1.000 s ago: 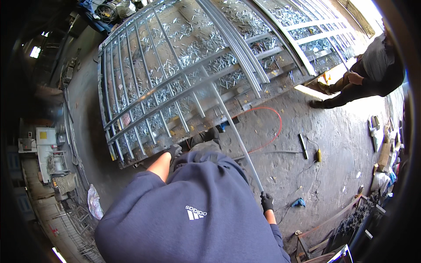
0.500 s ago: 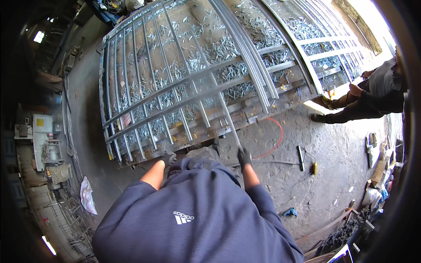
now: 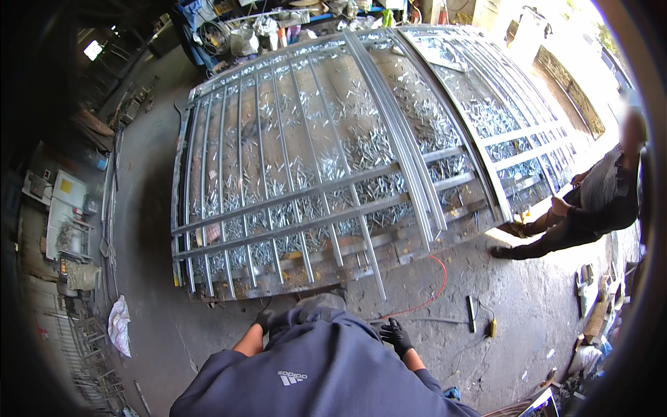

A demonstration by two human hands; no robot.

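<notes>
My right hand point(image 3: 397, 336), in a black glove, is open with its fingers apart and nothing in it. It is nearest to a thin metal bar point(image 3: 374, 272) whose near end sticks out past the edge of a large work table. My left hand point(image 3: 265, 319), gloved too, sits close against my body; its fingers are mostly hidden. Before me, long metal bars lie lengthwise over two metal crossbars point(image 3: 292, 240), forming a grille. Thicker metal profiles point(image 3: 397, 132) lie bundled to the right of these bars. Many short shiny metal pieces point(image 3: 368, 146) are scattered beneath.
A co-worker point(image 3: 590, 194) stands at the table's right end, hands near the bars there. On the floor to my right are a red hose point(image 3: 445, 278) and a yellow tool point(image 3: 492, 328) with a cord. White cabinets point(image 3: 67, 215) stand at far left.
My right hand has let go of the metal bar's near end and drawn back toward me, opening. The view has shifted, showing more of the table's far side.
</notes>
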